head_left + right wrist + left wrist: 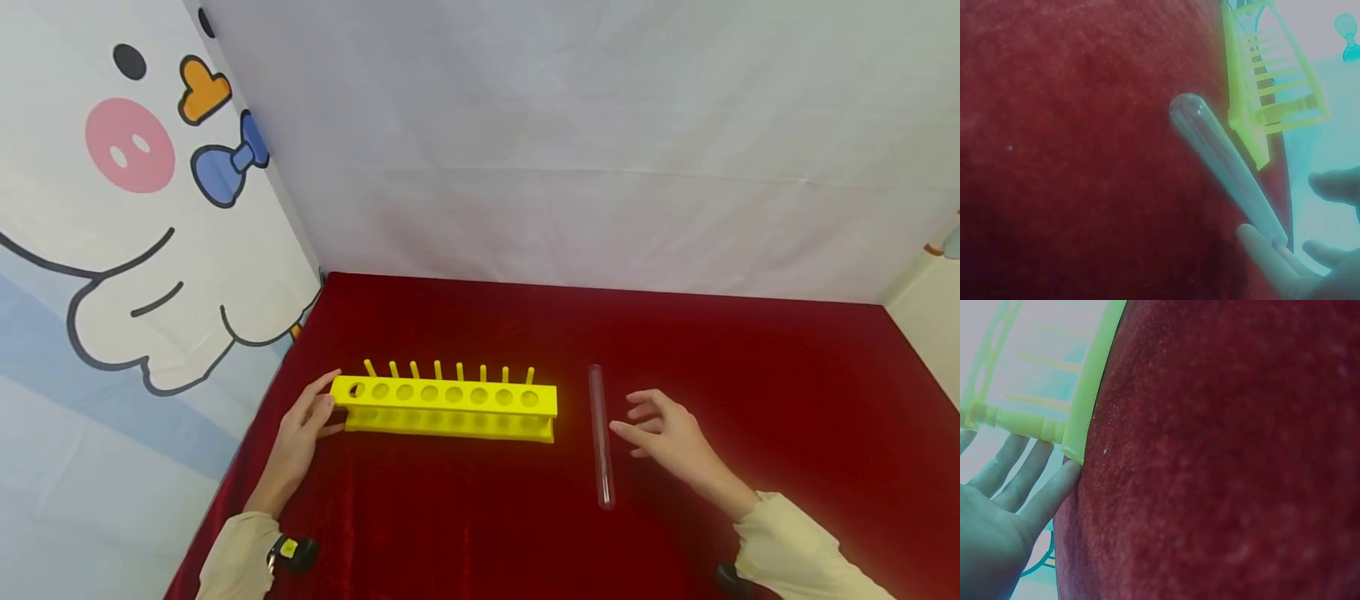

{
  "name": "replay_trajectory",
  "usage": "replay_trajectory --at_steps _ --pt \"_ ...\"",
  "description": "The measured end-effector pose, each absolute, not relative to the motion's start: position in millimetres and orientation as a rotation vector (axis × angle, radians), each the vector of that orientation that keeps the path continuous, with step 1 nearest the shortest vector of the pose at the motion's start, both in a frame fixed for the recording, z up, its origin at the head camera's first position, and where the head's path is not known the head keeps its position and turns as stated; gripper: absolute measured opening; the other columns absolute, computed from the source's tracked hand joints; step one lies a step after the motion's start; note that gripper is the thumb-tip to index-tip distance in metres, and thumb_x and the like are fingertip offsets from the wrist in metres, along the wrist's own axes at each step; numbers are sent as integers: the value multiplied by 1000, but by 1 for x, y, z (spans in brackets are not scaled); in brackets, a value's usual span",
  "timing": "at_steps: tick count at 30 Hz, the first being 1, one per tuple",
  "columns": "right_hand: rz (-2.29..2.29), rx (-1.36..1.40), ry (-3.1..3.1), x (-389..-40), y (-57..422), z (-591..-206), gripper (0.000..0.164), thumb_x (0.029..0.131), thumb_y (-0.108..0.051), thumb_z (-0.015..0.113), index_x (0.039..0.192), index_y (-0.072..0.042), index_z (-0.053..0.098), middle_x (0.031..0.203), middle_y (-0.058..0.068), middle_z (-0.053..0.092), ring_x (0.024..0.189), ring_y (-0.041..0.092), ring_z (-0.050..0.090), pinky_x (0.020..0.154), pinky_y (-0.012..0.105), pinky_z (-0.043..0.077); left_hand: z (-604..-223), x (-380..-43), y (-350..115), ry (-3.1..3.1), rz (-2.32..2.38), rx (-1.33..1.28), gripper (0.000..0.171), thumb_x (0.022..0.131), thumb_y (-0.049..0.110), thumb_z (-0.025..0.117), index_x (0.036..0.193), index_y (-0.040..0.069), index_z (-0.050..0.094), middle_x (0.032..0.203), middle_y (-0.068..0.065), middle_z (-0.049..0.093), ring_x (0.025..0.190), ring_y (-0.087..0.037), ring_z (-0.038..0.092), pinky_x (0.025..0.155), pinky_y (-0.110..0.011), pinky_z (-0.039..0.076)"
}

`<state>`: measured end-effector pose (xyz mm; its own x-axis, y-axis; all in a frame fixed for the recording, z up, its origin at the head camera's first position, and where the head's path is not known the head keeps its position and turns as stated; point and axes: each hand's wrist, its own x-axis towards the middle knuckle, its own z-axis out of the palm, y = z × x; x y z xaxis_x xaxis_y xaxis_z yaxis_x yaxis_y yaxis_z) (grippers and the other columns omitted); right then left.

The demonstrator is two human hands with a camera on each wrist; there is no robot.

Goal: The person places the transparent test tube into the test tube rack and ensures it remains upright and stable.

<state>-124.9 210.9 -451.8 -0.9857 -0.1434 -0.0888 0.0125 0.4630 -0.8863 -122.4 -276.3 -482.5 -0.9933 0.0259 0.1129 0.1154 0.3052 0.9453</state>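
Note:
A yellow test tube rack (442,397) stands on the red cloth, with a row of round holes on top and several pegs along its back. At its left end, my left hand (296,433) touches the end post with fairly straight fingers, also seen in the left wrist view. Right of the rack lies a clear glass test tube (602,442), its rounded end toward me. My right hand (671,437) hovers just right of the tube, fingers loosely bent and apart, with nothing held. In the right wrist view, fingertips (1249,234) appear close to the tube's far end; contact cannot be made out.
Dark red velvety cloth (787,400) covers the table. Behind it hangs a pale curtain (562,150), and a cartoon-printed sheet (247,275) borders the left side. A black strap device (300,554) sits at the left wrist.

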Motion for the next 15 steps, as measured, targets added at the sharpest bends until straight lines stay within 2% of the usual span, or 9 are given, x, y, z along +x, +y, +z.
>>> replay_trajectory --at_steps 11,15 --pt "-1497 -62 2585 -141 201 -457 58 81 -21 76 124 6 48 104 24 56 81 28 64 57 34 57 -481 -121 -276 -2495 -1806 -105 46 103 32 39 147 20 35 127 -12 50 111 -24 54 82 -27 52" --pt "-1483 -44 2592 -145 195 -457 60 80 -23 78 123 6 48 102 23 57 71 25 65 54 35 56 -482 -121 -276 -2493 -1812 -99 46 103 31 40 148 20 35 127 -11 50 111 -25 54 82 -28 52"
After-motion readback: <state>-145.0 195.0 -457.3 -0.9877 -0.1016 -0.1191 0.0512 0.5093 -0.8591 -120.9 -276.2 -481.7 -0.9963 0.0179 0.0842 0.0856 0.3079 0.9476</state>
